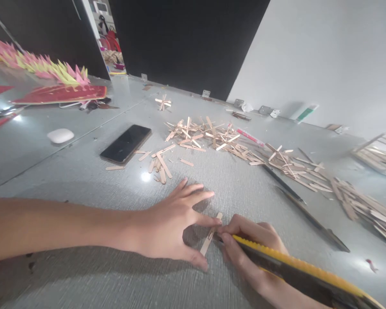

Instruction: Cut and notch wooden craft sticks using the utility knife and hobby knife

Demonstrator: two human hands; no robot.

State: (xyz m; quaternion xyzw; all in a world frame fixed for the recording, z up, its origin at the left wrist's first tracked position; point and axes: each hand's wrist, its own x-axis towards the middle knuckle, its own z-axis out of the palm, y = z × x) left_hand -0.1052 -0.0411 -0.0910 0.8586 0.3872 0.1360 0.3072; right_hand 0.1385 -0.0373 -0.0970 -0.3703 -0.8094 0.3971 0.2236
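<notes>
We've got the wooden stick (210, 237) near the bench's near edge, long axis running away from us, left hand (172, 223) spread pinning it, right hand (249, 246) gripping the knife (296, 274) at its middle.

No readable txt, labels or nos. anywhere, incl. phone (125, 144) screen & yellow cutter (296, 268)

knife blade (217, 238): hidden under fingers | knife handle (309, 274): cut off by frame's lower edge
</notes>
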